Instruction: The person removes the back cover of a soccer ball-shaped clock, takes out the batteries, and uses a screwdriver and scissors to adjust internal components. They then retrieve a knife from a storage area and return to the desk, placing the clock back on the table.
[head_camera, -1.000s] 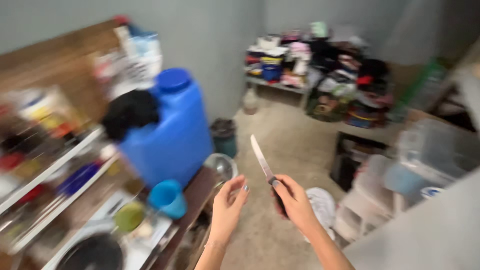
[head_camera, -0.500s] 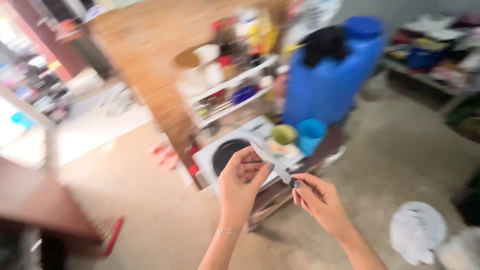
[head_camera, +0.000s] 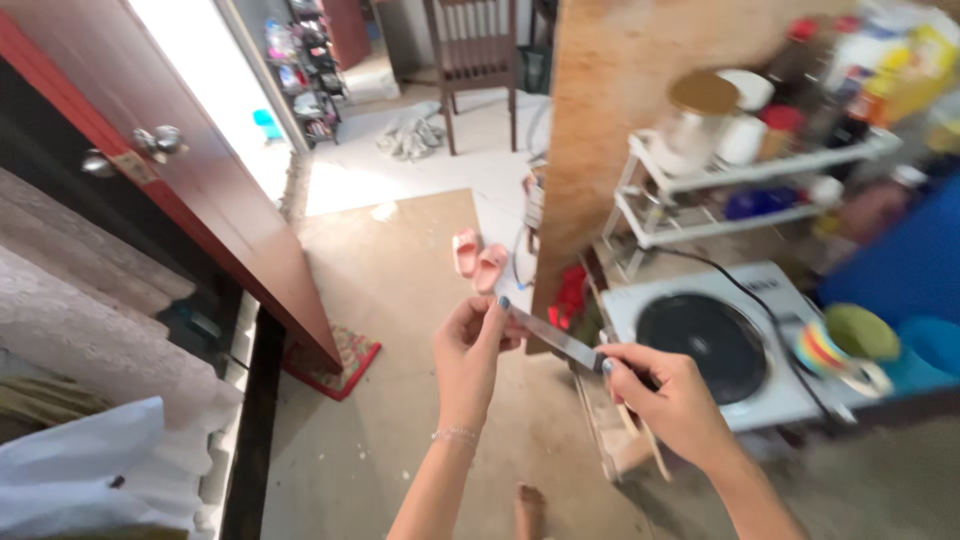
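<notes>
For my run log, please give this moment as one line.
right hand: grips handle of steel kitchen knife | left hand: fingers pinch blade tip

Knife (head_camera: 555, 340): smooth, bright metal blade, dark matt handle, held between the left hand (head_camera: 470, 350) and right hand (head_camera: 665, 395).
Hotplate (head_camera: 700, 335), right: white glossy casing, flat black matt disc.
Rack (head_camera: 740, 175), far right: white coated wire.
Board (head_camera: 620, 110) behind it: raw, matt wood.
Door (head_camera: 170, 170), left: reddish varnished wood, shiny metal knob (head_camera: 165, 138).
Floor (head_camera: 400, 280): rough, dusty, matt.
Slippers (head_camera: 478, 255), far: pink, smooth plastic.
Curtain (head_camera: 80, 300), near left: pale lace cloth.
</notes>
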